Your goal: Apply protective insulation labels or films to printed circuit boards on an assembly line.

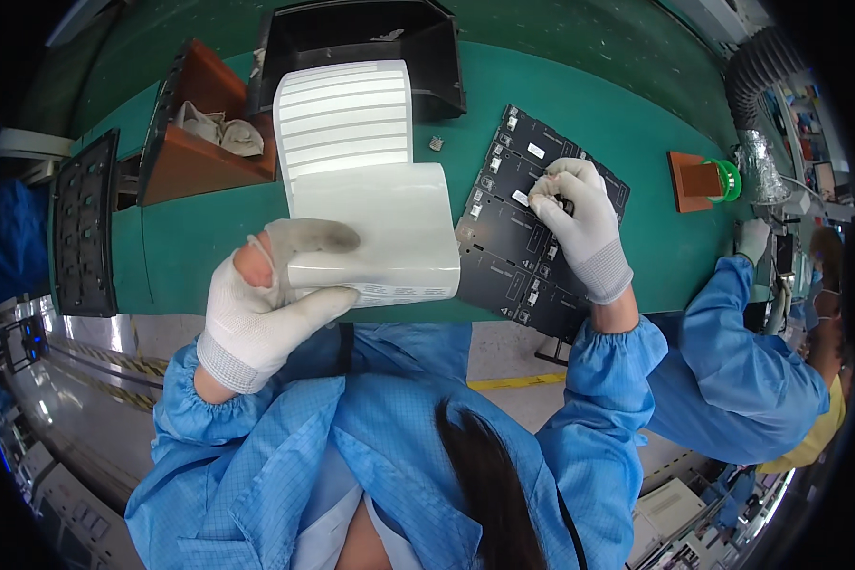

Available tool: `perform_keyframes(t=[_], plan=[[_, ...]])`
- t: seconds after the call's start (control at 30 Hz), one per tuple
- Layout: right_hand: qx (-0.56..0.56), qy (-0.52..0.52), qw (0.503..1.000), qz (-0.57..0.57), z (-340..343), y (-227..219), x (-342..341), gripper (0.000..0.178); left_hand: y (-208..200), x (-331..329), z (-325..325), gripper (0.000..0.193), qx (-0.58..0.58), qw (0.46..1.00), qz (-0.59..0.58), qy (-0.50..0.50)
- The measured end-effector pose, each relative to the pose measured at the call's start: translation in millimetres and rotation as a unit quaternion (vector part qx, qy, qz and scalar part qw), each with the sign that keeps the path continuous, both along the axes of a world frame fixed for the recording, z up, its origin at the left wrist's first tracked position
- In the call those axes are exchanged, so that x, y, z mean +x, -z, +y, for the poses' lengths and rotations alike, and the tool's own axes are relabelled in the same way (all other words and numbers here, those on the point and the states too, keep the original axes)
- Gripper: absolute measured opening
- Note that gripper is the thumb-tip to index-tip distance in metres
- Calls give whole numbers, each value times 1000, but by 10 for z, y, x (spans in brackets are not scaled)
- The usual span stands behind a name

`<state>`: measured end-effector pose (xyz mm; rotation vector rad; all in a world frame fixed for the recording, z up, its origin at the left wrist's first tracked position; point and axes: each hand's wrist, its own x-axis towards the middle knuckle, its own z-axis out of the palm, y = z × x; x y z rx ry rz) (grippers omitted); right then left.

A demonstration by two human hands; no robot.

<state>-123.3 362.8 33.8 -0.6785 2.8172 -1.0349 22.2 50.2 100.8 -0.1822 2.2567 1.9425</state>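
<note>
Labelling seems underway: left hand (256,323) grips label roll (385,214); right hand (584,223), pinched (contents unclear) above black panel (503,237), next needs careful alignment.

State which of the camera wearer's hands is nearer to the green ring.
Right. The right hand is over the black panel, to the left of the green ring; the left hand is much farther left of it, gripping the white label roll.

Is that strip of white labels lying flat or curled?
Curled: the label strip bends round in the left hand, with label rows showing beyond.
</note>
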Motion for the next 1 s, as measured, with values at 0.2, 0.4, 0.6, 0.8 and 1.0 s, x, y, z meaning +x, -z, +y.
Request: perform_keyframes(t=[0.2, 0.4, 0.6, 0.8, 1.0], plan=[[17, -3, 1000, 6, -3, 18, -49, 10, 37, 1, 28, 44, 17, 1000, -15, -17], [3, 4, 1000, 5, -9, 29, -42, 10, 25, -5, 23, 45, 13, 999, -30, -19], [13, 3, 1000, 15, -12, 41, -47, 10, 51, 5, 23, 43, 8, 1000, -22, -18], [22, 12, 999, 28, -28, 70, -48, 9, 82, 14, 11, 43, 14, 1000, -18, -14], [20, 23, 994, 103, -132, 87, 17, 10, 41, -22, 0, 44, 33, 999, -14, -2]])
